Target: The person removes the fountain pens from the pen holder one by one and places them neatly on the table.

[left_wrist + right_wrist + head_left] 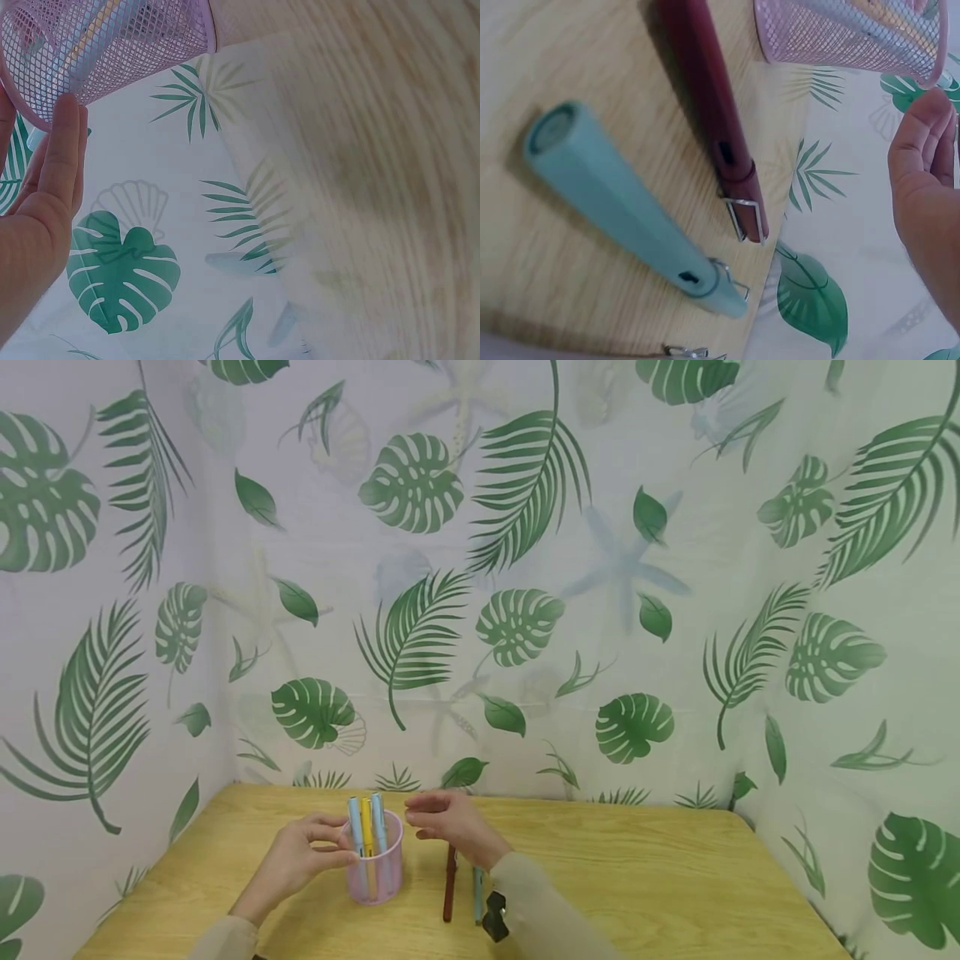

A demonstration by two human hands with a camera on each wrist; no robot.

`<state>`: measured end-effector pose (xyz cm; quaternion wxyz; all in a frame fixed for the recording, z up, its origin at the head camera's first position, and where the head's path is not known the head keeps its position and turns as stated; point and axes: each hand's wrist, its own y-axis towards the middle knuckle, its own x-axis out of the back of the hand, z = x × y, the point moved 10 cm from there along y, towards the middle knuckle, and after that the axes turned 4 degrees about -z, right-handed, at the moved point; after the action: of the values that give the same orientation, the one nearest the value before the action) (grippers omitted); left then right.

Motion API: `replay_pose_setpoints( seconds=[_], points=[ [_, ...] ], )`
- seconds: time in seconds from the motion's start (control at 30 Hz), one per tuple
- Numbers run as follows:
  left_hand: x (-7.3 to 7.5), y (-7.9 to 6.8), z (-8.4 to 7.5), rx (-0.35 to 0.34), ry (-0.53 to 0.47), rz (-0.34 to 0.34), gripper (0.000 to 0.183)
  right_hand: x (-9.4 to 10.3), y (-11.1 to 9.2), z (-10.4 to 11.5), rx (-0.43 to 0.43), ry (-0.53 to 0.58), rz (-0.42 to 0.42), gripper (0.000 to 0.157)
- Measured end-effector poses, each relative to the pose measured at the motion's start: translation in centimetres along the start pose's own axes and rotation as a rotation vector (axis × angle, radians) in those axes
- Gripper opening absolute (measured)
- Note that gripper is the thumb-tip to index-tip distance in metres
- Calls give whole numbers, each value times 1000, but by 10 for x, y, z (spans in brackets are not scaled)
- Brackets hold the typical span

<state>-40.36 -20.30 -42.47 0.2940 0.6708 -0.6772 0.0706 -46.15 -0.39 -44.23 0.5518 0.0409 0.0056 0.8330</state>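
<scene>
A pink mesh pen cup (386, 883) stands upright on the table, holding two light blue pens (355, 820) and a yellow pen (367, 822). My left hand (288, 864) touches the cup's left side near the rim, thumb in front; in the left wrist view its fingers (64, 146) lie nearly straight against the mesh. Just right of the rim is my right hand (459, 828), fingers loosely bent and nothing between them. Whether its fingertips touch the rim, I cannot tell. Below it lie a dark red pen (712, 97) and a teal pen (622, 199), partly hidden by the right forearm in the head view.
Along the bottom of the right wrist view shows the clip (690, 351) of another pen, mostly cut off. The wooden table (637, 877) meets leaf-patterned wall sheets (540, 543) at the back and sides. A black wrist device (495, 917) sits on the right sleeve.
</scene>
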Motion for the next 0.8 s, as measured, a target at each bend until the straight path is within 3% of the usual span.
replay_pose_setpoints(
  seconds=[0.4, 0.8],
  points=[
    [1, -4, -5, -16, 28, 15, 18, -18, 9, 10, 40, 5, 8, 34],
    [-2, -4, -5, -14, -10, 14, 17, -16, 16, 11, 41, -24, -42, 28]
  ],
)
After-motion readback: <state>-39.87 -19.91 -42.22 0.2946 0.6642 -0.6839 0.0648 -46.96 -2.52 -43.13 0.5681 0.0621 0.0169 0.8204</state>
